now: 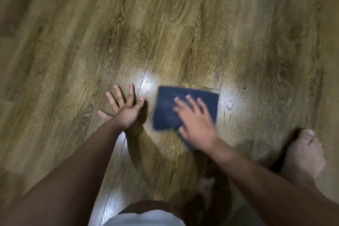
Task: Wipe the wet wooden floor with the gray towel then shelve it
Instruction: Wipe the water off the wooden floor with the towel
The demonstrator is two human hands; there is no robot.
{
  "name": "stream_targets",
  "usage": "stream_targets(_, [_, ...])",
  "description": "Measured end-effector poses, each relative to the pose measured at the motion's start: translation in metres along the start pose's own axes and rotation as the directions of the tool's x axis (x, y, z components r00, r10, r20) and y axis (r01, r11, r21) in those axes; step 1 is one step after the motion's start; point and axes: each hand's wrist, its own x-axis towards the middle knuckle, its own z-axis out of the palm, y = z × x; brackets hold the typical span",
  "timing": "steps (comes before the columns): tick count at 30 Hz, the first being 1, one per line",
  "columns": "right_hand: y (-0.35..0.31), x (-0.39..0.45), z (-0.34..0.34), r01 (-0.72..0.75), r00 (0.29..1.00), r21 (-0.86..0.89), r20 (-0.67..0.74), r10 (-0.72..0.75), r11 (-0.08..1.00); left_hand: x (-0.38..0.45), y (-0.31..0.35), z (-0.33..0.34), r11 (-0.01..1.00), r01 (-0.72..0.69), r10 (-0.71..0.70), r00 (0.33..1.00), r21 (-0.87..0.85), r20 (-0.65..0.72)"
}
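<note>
Nearest, at five o'clock, a bare foot (303, 154) is planted on the wooden floor (183, 24), likely steadying a crouch. Further out, the right hand (195, 122), fingers spread flat, presses the folded gray towel (170, 108) down to wipe. At nine o'clock from it, the left hand (124, 108) splays wide, seemingly as a brace.

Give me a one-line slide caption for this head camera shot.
Right hand presses a folded gray towel on the wooden floor; left hand rests flat beside it.
</note>
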Motion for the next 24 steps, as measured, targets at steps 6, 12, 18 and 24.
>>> stream_targets(6, [0.085, 0.046, -0.038, -0.498, 0.812, 0.255, -0.198, 0.549, 0.829, -0.011, -0.039, 0.001, 0.997, -0.073, 0.074, 0.961, 0.012, -0.265])
stream_targets(12, [0.016, 0.023, -0.020, -0.437, 0.844, 0.256, -0.214, 0.492, 0.862, -0.027, -0.098, -0.020, 0.915, 0.297, -0.363, 0.903, -0.274, -0.231])
stream_targets(18, [-0.091, -0.046, 0.026, 0.183, 0.977, -0.002, 0.113, -0.182, 0.983, -0.026, -0.097, -0.027, 0.918, 0.318, -0.343, 0.936, -0.239, -0.074])
stream_targets(24, [-0.094, 0.025, 0.014, 0.278, 0.948, -0.071, 0.183, -0.262, 0.958, -0.025, -0.098, -0.035, 0.922, 0.319, -0.328, 0.945, -0.219, -0.005])
